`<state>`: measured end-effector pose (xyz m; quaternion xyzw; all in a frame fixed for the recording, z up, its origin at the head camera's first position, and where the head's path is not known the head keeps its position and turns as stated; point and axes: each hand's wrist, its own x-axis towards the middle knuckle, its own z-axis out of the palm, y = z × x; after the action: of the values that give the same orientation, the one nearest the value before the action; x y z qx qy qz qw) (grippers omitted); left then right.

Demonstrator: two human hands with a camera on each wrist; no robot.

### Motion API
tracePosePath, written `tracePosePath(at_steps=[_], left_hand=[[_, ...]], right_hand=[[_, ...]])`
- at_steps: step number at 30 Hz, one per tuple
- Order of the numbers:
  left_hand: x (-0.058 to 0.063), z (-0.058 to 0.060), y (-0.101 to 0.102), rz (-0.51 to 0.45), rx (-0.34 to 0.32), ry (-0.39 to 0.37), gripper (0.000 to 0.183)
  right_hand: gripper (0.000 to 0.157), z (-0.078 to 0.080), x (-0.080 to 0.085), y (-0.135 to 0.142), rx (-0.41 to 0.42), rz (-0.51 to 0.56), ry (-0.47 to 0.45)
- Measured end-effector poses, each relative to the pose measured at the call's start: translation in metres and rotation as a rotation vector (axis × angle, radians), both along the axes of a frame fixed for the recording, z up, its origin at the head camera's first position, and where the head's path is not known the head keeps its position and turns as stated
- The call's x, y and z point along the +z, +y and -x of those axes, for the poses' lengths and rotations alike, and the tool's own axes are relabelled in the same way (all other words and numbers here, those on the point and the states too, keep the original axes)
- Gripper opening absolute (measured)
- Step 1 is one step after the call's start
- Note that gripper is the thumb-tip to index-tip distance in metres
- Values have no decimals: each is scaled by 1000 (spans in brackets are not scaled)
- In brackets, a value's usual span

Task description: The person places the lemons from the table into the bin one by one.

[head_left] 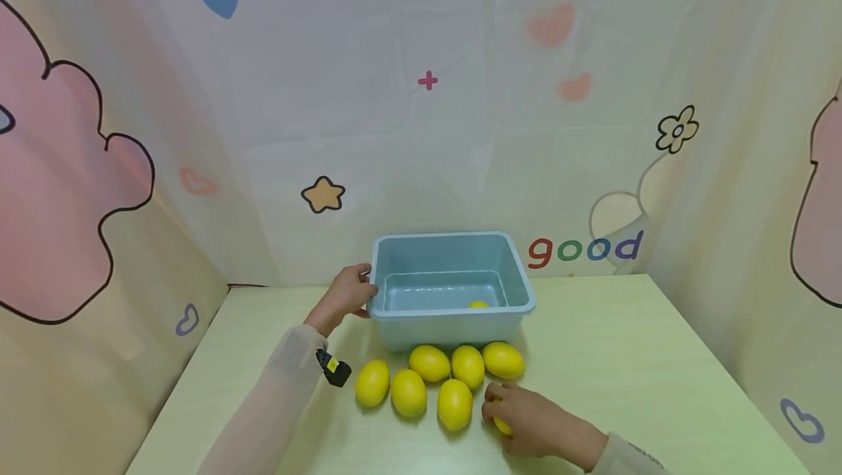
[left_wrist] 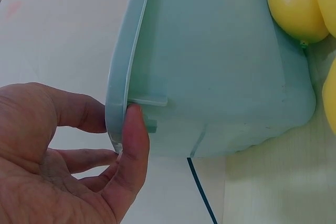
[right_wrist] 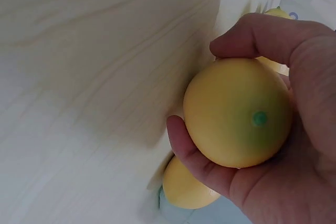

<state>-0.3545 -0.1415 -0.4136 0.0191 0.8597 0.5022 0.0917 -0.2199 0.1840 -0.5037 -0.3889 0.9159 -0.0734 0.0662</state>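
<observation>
A light blue plastic basin (head_left: 454, 330) stands at the back of the table, with a bit of one yellow lemon (head_left: 479, 305) showing above its near rim. My left hand (head_left: 345, 294) pinches the basin's left rim between thumb and fingers, plain in the left wrist view. In front of the basin, my right hand (head_left: 534, 420) grips another lemon (right_wrist: 236, 111), its green tip facing the right wrist camera. That lemon looks close to the tabletop; whether it touches is unclear. Several loose lemons (head_left: 454, 405) lie between the right hand and the basin's front wall.
The pale wooden table (head_left: 625, 358) ends against a printed cloth backdrop (head_left: 460, 153), which also hangs on both sides. A small black device (head_left: 333, 368) is strapped to the left wrist.
</observation>
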Motion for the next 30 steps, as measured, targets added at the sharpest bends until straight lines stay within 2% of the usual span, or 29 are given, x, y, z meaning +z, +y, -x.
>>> tracePosePath(at_steps=[4,10,18,24,30], left_hand=[[3,0,-1,3,-6,-9,56],[8,0,-3,11,11,9,57],[5,-6,2,10,4,-5,55],[5,-6,2,4,15,10,55],[3,-4,0,3,10,9,56]], right_hand=[[29,2,-2,0,9,15,7],[20,4,-1,-3,19,36,62],[14,-6,3,-1,-12,14,29],[14,-7,8,1,9,33,77],[11,-8,15,3,18,70,49]])
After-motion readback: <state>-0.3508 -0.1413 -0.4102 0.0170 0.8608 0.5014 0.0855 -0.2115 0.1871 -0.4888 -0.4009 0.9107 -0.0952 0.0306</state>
